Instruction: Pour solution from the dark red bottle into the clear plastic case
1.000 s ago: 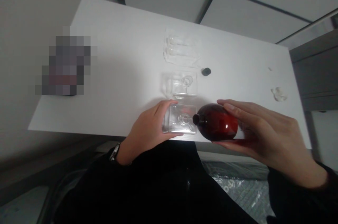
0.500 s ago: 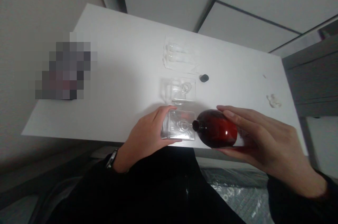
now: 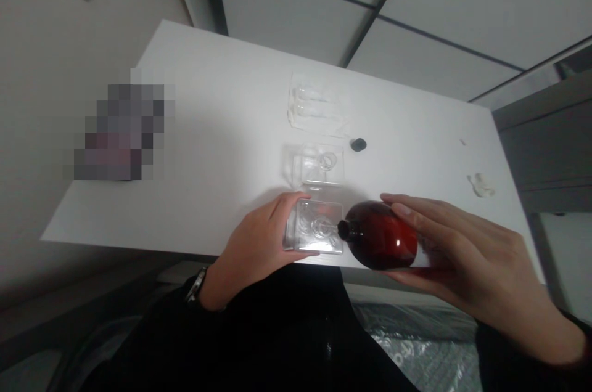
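Observation:
My left hand (image 3: pixel 254 238) grips a clear, box-shaped container (image 3: pixel 319 238) by its left end, thumb and fingers along opposite sides. A round opening shows in the container's top. My right hand (image 3: pixel 472 256) is wrapped round a dark red-brown bottle (image 3: pixel 383 236), which is tipped so its neck points left at that opening. A thin clear stream seems to run from the bottle's mouth into it. The bottle has no cap on. Just behind stands a second clear container (image 3: pixel 314 167) with a round opening.
A small black cap (image 3: pixel 358 145) lies behind the bottle. Farther back is a clear plastic packet (image 3: pixel 317 102) with two tube-like pieces. A crumpled whitish scrap (image 3: pixel 481 185) rests at the right of the white table (image 3: pixel 217 108). Something blurred out (image 3: pixel 123 133) is at the left edge.
The whole view has shifted slightly, so everything sits a little lower. Both hands keep their hold, and the bottle remains tipped at the container.

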A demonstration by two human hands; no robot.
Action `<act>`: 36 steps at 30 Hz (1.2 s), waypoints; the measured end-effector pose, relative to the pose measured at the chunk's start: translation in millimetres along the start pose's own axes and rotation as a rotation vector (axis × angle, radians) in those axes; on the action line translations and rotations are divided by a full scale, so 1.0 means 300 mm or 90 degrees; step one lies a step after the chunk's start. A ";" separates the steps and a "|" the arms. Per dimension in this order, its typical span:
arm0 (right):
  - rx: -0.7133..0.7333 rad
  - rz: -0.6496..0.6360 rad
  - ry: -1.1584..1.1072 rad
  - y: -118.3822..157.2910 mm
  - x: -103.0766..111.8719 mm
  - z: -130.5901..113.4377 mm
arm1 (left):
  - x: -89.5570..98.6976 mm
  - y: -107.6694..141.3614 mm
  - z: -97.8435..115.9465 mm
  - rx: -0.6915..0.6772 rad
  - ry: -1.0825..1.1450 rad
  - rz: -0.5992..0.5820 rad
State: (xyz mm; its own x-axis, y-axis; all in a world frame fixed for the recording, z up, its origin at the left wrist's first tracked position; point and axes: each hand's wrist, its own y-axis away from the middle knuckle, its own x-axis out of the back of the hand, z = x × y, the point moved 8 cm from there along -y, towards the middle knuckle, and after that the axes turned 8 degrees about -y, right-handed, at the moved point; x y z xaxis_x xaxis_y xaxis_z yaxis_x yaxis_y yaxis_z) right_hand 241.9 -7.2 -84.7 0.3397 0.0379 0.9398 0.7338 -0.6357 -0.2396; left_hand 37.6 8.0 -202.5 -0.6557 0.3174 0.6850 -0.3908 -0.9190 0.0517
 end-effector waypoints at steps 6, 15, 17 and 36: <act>-0.001 0.000 0.006 0.006 0.006 0.006 | 0.002 0.005 0.003 -0.006 -0.003 0.001; 0.000 0.001 0.014 0.000 0.006 -0.001 | 0.008 -0.006 0.008 0.015 -0.003 -0.012; 0.001 0.003 0.016 0.001 0.008 -0.003 | 0.009 -0.009 0.009 0.020 -0.006 -0.016; -0.018 -0.015 0.015 -0.010 0.016 -0.002 | 0.017 -0.005 0.005 0.018 0.016 -0.006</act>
State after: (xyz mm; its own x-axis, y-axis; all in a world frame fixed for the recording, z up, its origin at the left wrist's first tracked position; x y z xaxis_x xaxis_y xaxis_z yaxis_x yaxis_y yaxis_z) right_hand 241.0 -5.7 -79.4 0.3085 0.0357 0.9506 0.7241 -0.6568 -0.2103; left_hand 35.8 10.6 -198.0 -0.6677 0.3316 0.6665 -0.3790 -0.9220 0.0792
